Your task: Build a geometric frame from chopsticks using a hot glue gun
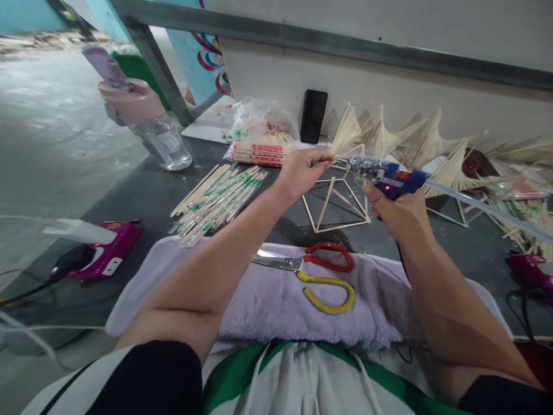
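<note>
My left hand (301,170) is closed in a pinch on a thin wooden stick of the stick frame (336,203), which stands on the dark table. My right hand (397,212) grips a blue hot glue gun (389,176) with a red light on. Its nozzle points left, at the spot where my left fingers pinch the stick. A clear glue stick trails out of the gun's back to the right.
Scissors with red and yellow handles (317,275) lie on a lilac towel (268,300) on my lap. A bundle of wrapped chopsticks (218,202), a water bottle (151,124), a phone (313,115), fan-shaped stick pieces (415,147) and two magenta glue guns (101,253) lie around.
</note>
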